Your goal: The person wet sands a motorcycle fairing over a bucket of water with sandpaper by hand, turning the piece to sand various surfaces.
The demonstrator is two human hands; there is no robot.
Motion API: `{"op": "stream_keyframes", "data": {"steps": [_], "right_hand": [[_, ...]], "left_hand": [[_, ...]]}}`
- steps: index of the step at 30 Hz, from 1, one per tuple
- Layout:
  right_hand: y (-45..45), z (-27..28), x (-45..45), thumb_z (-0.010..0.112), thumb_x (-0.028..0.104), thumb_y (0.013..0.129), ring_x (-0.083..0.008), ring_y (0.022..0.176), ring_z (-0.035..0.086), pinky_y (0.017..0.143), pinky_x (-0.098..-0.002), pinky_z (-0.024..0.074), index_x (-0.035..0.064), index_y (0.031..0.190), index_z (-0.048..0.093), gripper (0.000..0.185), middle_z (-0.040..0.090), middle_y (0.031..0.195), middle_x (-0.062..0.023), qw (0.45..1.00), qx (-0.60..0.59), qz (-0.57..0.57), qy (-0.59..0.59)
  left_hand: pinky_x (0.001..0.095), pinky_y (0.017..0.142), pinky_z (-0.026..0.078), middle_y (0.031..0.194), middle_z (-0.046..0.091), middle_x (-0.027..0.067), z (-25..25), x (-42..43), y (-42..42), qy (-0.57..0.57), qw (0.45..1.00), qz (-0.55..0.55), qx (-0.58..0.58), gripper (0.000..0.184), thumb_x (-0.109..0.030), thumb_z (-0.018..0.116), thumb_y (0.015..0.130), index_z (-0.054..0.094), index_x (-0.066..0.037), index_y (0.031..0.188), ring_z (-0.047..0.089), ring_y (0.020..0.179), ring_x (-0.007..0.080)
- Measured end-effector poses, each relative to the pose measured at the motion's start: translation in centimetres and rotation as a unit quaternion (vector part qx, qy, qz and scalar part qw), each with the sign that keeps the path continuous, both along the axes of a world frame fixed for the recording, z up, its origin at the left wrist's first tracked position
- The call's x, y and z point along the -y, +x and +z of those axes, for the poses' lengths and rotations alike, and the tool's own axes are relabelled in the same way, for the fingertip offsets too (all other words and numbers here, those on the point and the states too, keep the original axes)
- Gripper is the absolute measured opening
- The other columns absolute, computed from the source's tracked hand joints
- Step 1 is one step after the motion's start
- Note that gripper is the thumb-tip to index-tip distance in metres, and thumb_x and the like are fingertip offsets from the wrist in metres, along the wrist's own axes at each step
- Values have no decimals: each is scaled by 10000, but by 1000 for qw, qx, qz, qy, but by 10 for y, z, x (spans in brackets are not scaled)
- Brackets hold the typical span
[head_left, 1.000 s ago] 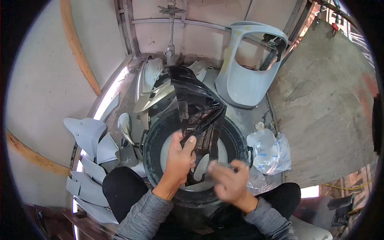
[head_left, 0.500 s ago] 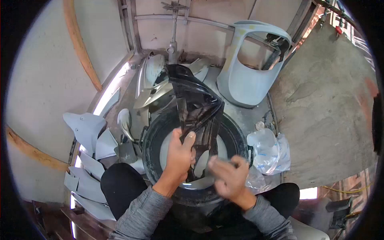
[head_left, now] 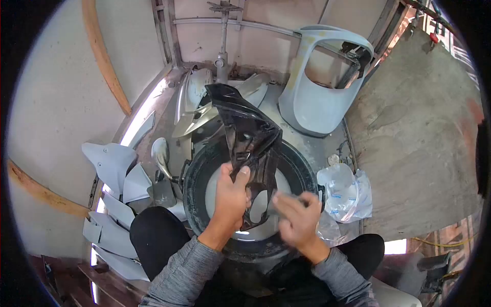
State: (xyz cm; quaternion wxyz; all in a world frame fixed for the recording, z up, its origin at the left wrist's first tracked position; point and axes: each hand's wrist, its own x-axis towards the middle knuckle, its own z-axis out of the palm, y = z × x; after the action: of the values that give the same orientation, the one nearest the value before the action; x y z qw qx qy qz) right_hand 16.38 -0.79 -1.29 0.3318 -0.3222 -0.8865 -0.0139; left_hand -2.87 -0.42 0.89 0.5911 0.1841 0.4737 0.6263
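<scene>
My left hand [head_left: 231, 197] is closed around a glossy black plastic fairing panel [head_left: 253, 133], thumb on top. The panel is held tilted above a round black tub [head_left: 302, 176], its tip pointing away from me. Whitish liquid [head_left: 212, 192] fills the bottom of the tub. A rounded opening shows in the panel's lower end. At the right edge of that end is my right hand [head_left: 296, 220], fingers bent together and slightly blurred. Something greyish may be at its fingertips, too unclear to name.
Pale grey panels [head_left: 110, 163] lie at the left, beside a mirror [head_left: 160, 153]. Behind the tub are more curved body panels [head_left: 197, 120]. A large light-grey fairing [head_left: 294, 105] stands at the back right. Clear plastic bags [head_left: 348, 197] lie right of the tub.
The black panel has tilted slightly, its tip shifting left. My right hand has moved a little up and right along the panel's lower edge. My left hand keeps its hold.
</scene>
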Motion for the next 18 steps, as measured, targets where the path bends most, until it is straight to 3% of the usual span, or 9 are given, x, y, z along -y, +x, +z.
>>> {"op": "stream_keyframes", "data": {"steps": [1,5,7,9,13,14,16,18], "right_hand": [[1,0,-7,582,164,687,-214,887,602,806,-381,418,118,1066,781,431,742,1162,-8,999,-3,-46,6],[-8,1,34,581,158,685,-199,884,620,822,-392,409,108,1064,771,427,732,1196,-33,999,2,40,-15],[-2,-6,1,643,250,686,-203,909,578,806,-370,408,203,1127,766,461,722,1210,82,1000,13,-22,9],[-4,-4,4,646,242,685,-190,880,586,780,-365,421,195,1110,772,445,721,1222,74,998,-1,-41,41],[-6,-3,14,623,204,698,-205,891,588,779,-373,431,159,1071,770,403,729,1205,51,998,-7,39,-38],[-5,-1,-6,623,193,678,-220,856,592,794,-370,428,146,1068,776,421,736,1192,31,1000,-17,10,-10],[-4,2,-5,614,188,666,-218,821,606,807,-356,423,137,1076,779,445,745,1174,-4,998,6,-51,36],[-6,3,22,596,152,681,-219,843,615,812,-366,421,125,1092,768,446,744,1175,-30,1000,3,-11,27]], "left_hand": [[216,437,285,799,485,-28,2,1,1,-2,1000,9,0,251,-230,646,987,442,-132,1096,403,508,48],[214,438,296,800,495,-32,-1,-3,-3,-17,1000,9,13,204,-222,625,1003,458,-130,1076,395,506,50],[214,433,296,799,495,-34,-2,-7,1,-20,999,20,18,196,-213,613,1009,448,-133,1078,397,502,53],[227,415,311,769,490,-15,0,-9,4,-30,999,27,6,208,-191,587,1016,439,-107,1136,415,490,51],[235,417,322,766,495,-10,-5,-11,2,-23,1000,14,17,238,-204,599,1013,435,-95,1146,419,491,57],[218,431,298,796,495,-33,0,-10,6,-35,999,23,22,201,-201,610,1010,434,-144,1087,395,502,50],[218,432,297,798,498,-32,-3,-8,7,-42,999,15,18,195,-202,605,1013,436,-144,1090,395,501,49],[218,433,297,801,501,-31,1,-13,5,-34,999,11,12,188,-203,600,1016,438,-144,1092,395,501,48]]}}
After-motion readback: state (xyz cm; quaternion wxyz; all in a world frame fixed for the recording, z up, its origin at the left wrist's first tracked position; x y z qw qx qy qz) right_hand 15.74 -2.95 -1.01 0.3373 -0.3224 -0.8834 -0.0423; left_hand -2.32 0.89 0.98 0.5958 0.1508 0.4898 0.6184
